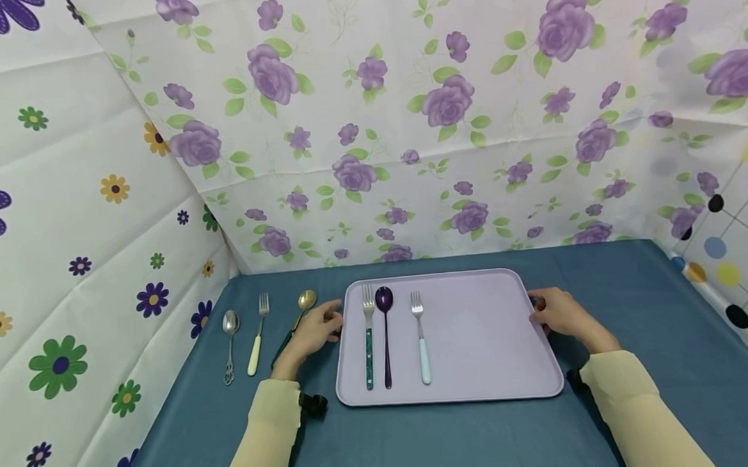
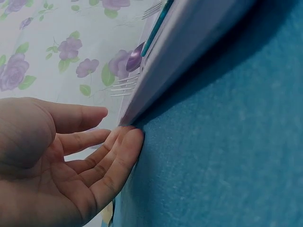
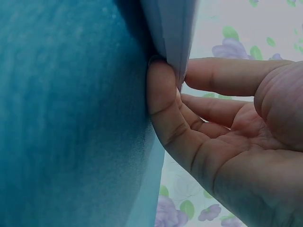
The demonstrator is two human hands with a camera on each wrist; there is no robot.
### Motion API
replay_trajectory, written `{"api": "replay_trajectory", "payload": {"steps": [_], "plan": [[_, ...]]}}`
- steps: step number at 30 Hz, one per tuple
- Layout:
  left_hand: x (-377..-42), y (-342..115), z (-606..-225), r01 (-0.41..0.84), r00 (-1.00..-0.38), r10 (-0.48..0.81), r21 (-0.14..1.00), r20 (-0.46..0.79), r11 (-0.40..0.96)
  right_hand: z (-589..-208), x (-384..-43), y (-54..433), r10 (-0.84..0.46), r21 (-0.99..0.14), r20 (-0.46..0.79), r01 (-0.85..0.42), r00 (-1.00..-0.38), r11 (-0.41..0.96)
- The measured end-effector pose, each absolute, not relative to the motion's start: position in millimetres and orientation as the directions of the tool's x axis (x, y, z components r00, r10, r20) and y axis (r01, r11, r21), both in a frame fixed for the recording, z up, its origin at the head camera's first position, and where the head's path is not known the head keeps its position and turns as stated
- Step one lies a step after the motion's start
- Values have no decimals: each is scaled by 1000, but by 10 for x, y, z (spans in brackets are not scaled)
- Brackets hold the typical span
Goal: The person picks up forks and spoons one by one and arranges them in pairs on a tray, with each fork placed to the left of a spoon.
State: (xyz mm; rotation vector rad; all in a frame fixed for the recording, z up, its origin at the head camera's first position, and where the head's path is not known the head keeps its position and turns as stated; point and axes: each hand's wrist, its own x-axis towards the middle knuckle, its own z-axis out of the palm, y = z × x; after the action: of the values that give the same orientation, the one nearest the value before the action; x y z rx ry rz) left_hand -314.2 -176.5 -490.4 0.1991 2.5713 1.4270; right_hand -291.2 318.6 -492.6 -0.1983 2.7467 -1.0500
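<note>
A pale lilac tray (image 1: pixel 479 340) lies on the blue-green tablecloth. On its left half are a fork with a dark green handle (image 1: pixel 369 352), a dark purple spoon (image 1: pixel 386 330) and a fork with a light blue handle (image 1: pixel 425 357), all with handles toward me. My left hand (image 1: pixel 313 331) is at the tray's left edge, fingertips right at its underside and thumb apart from the rim. At the right edge, my right hand (image 1: pixel 565 314) grips the tray, its thumb against the rim and its fingers curled at the underside.
Left of the tray lie a silver spoon (image 1: pixel 229 337), a fork with a cream handle (image 1: pixel 255 353) and a gold spoon (image 1: pixel 306 300), its dark handle partly hidden by my left hand. Flowered cloth (image 1: pixel 356 123) hangs behind the table and along its left side.
</note>
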Motion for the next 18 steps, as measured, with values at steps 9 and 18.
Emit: {"api": "replay_trajectory", "payload": {"steps": [9,18], "plan": [[-3139,-1799,-4859,61,-980,189,822,-58,567,-4942,-2919,3206,-197,-669,-129,-61,-972,741],[-3120,-1954,-4753,123,-984,180,774,12,621,-4962,-2946,3210,-199,-666,-139,-57,-970,743]]}}
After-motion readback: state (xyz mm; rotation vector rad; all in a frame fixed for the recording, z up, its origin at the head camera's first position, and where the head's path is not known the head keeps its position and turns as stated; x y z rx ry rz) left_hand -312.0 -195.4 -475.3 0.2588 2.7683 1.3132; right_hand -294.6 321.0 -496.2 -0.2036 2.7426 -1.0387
